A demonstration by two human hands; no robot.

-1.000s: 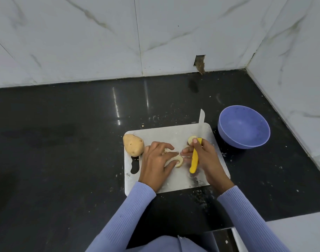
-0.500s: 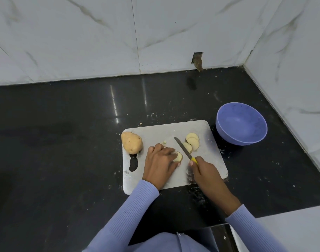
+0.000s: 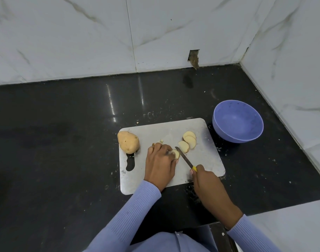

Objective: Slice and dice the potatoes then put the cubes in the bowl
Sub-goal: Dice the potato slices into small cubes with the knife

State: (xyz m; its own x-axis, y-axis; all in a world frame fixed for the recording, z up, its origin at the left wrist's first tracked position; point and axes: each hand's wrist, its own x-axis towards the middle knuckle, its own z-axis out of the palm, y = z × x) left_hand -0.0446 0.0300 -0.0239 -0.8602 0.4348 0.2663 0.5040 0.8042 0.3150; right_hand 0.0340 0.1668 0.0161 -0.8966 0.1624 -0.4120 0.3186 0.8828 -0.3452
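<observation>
I am watching the left hand [image 3: 160,163] pressing down on a cut potato piece [image 3: 175,154], fingers curled round it on the steel cutting board [image 3: 206,157]. The right hand [image 3: 207,180] is gripping the yellow-handled knife [image 3: 185,159], whose blade is lying just beside the piece's cut face. Three slices [image 3: 189,140] are lying overlapped beyond the blade (toward the board's far right). A whole potato [image 3: 128,141] is sitting at the board's left edge. The purple bowl [image 3: 237,120] is standing on the black counter [image 3: 64,142], just right of the board.
</observation>
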